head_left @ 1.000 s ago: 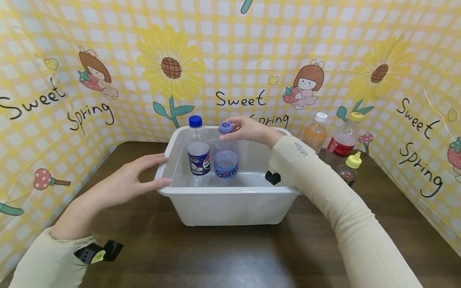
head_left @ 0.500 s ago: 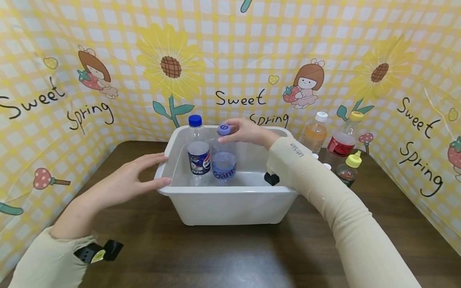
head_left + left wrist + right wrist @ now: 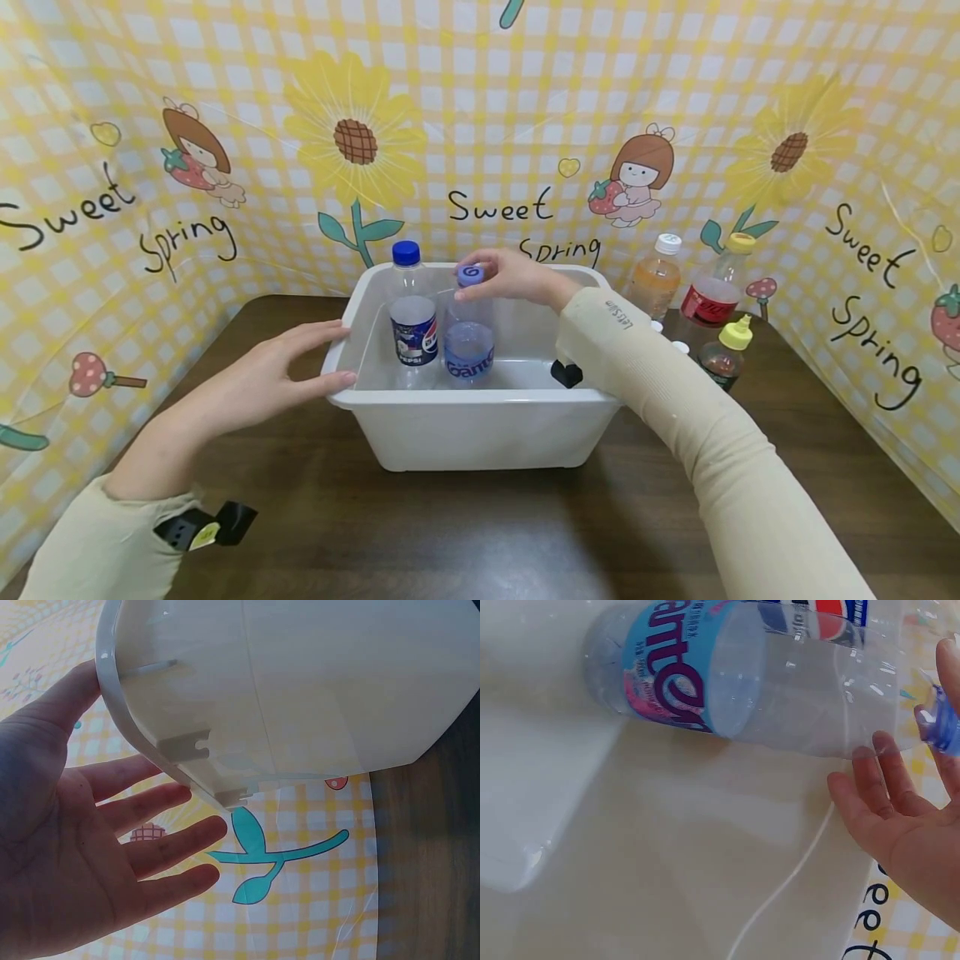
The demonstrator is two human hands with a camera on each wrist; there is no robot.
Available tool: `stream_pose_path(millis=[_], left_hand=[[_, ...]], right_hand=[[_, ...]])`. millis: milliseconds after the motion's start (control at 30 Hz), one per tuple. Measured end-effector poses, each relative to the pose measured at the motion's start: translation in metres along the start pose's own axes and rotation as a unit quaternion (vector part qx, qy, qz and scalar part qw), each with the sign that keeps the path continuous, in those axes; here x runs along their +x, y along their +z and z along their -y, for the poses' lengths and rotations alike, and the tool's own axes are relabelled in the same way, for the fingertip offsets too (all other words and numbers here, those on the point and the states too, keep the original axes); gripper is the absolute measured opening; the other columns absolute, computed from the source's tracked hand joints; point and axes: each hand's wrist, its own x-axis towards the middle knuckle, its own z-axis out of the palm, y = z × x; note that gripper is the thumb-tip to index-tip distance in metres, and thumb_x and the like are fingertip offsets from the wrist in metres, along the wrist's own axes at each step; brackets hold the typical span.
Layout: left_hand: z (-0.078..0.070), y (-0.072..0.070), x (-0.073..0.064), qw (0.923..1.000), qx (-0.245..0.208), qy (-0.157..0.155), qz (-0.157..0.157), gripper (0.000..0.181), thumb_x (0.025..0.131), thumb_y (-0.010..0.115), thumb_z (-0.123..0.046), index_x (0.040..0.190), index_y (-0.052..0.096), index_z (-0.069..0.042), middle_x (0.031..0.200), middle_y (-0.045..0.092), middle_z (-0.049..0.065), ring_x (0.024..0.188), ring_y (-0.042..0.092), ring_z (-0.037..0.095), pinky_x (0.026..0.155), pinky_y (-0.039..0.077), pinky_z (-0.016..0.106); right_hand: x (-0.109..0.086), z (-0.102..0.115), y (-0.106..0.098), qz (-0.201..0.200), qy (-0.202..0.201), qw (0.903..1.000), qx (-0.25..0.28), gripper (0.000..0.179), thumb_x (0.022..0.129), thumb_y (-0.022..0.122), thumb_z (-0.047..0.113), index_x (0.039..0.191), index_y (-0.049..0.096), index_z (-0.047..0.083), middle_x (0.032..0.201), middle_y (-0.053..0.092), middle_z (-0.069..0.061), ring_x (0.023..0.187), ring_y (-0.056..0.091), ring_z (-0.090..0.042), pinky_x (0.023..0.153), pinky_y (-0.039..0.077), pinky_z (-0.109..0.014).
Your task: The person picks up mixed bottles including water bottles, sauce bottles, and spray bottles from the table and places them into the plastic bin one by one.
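A clear plastic bottle with a purple cap and a blue-and-purple label (image 3: 469, 342) stands upright inside the white tub (image 3: 487, 429). Its cap is pinched between the thumb and forefinger of my right hand (image 3: 510, 275); the other fingers extend past the bottle's shoulder in the right wrist view. Just to the left stands a Pepsi bottle (image 3: 414, 321) with a blue cap. My left hand (image 3: 258, 375) touches the tub's left rim with its thumb and some fingertips, the fingers fairly straight and spread in the left wrist view.
Right of the tub, partly behind my right sleeve, are a bottle of orange drink (image 3: 656, 279), a red-labelled bottle with a yellow cap (image 3: 712, 292) and a small dark bottle with a yellow nozzle (image 3: 726, 354). A patterned cloth (image 3: 480, 108) hangs around the brown table (image 3: 420, 533).
The purple-capped bottle has come down slightly with my right hand, swaying a little left and back. White caps came into view beside my right sleeve. My left hand has stayed put.
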Motion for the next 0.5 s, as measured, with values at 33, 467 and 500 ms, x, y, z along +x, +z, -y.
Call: stream_pose_path(millis=[33, 467, 500], left_hand=[[0.000, 0.000, 0.000, 1.0000, 0.000, 0.000, 0.000, 0.069, 0.087, 0.060, -0.047, 0.141, 0.039, -0.010, 0.147, 0.035, 0.019, 0.133, 0.035, 0.041, 0.098, 0.034, 0.065], [0.000, 0.000, 0.000, 1.0000, -0.004, 0.000, 0.000, 0.069, 0.087, 0.060, -0.047, 0.141, 0.039, -0.010, 0.147, 0.035, 0.019, 0.133, 0.035, 0.040, 0.099, 0.034, 0.064], [0.000, 0.000, 0.000, 1.0000, -0.004, -0.001, 0.000, 0.069, 0.087, 0.060, -0.047, 0.141, 0.039, -0.010, 0.147, 0.035, 0.019, 0.133, 0.034, 0.040, 0.099, 0.034, 0.064]], right_hand=[[-0.001, 0.000, -0.002, -0.002, -0.002, 1.0000, 0.002, 0.049, 0.081, 0.073, 0.032, 0.125, 0.055, 0.020, 0.120, 0.062, -0.004, 0.114, 0.056, -0.020, 0.103, 0.041, -0.041], [-0.027, 0.013, -0.037, -0.039, -0.049, 0.9978, 0.021, 0.038, 0.087, 0.066, 0.030, 0.121, 0.057, 0.017, 0.122, 0.061, -0.005, 0.114, 0.056, -0.019, 0.101, 0.044, -0.040], [-0.030, 0.015, -0.040, -0.041, -0.048, 0.9977, 0.024, 0.037, 0.087, 0.065, 0.029, 0.121, 0.057, 0.017, 0.123, 0.060, -0.005, 0.114, 0.056, -0.019, 0.101, 0.044, -0.040]])
